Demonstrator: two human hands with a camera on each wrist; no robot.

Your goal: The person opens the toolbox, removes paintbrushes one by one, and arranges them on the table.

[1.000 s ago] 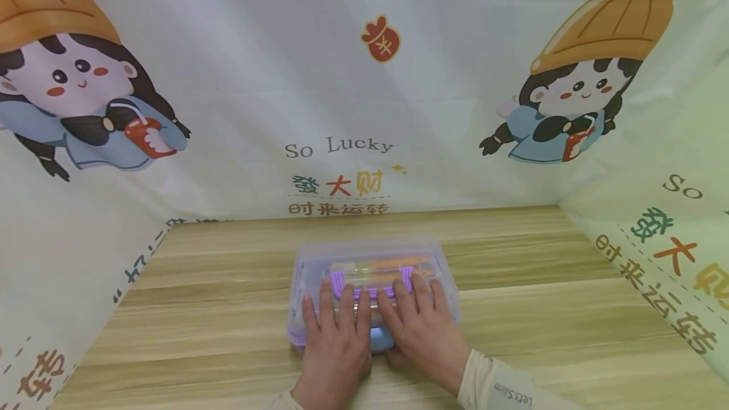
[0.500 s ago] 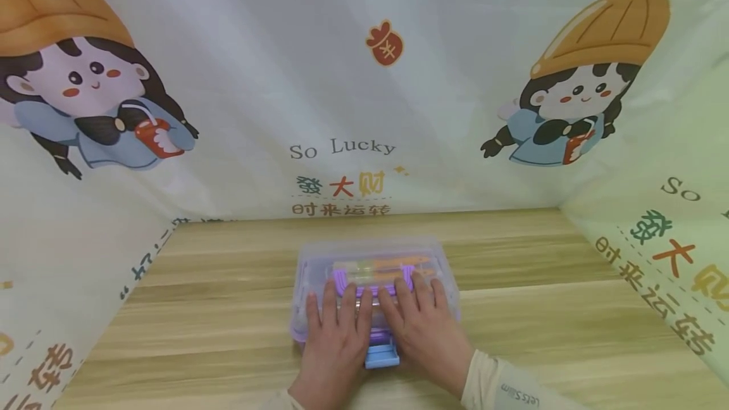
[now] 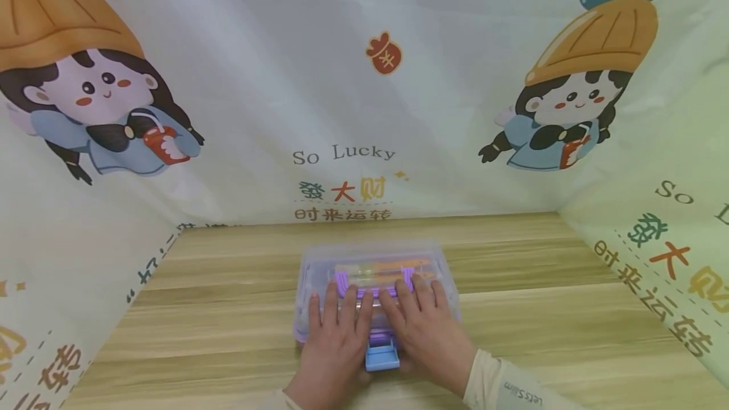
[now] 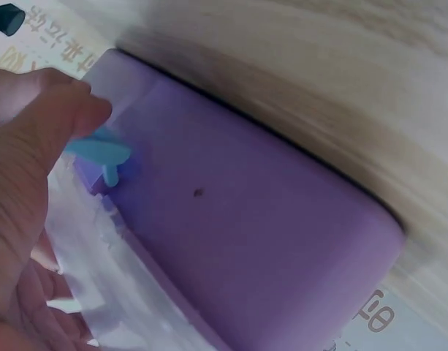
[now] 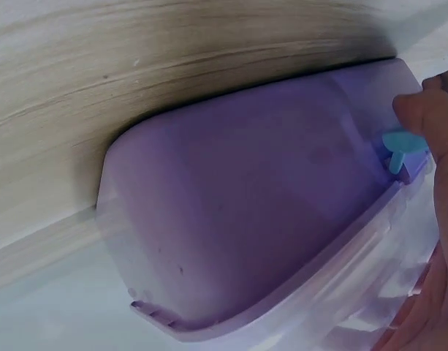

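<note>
Though hidden under the palms a second ago, now pokes out flat toward the near edge of the table [image 3: 541, 309], between the two wrists: blue latch [image 3: 381, 356]. Reads as the catch released, lid not yet lifted.

From the head: clear-lidded box [image 3: 444, 271] mid-table, long side left to right. Left hand [image 3: 336, 340] and right hand [image 3: 424, 328] laid side by side on the lid, fingers straight and pressing, curled round nothing. Fingertips just short of the purple handle [image 3: 342, 283]. Inside, through the lid, orange and yellow pens [image 3: 393, 266] lying lengthwise; count not legible. Behind and to both sides, cartoon-printed cloth [image 3: 342, 81].

From the left wrist: thumb [image 4: 33, 146] touching the latch [image 4: 99, 150] from above, against the purple base [image 4: 245, 241]. Blurred wood grain beyond.

From the right wrist: same base [image 5: 245, 197] resting on the wood, latch [image 5: 403, 142] at its far right, thumb tip [image 5: 428, 110] just above it, touching or barely apart.
</note>
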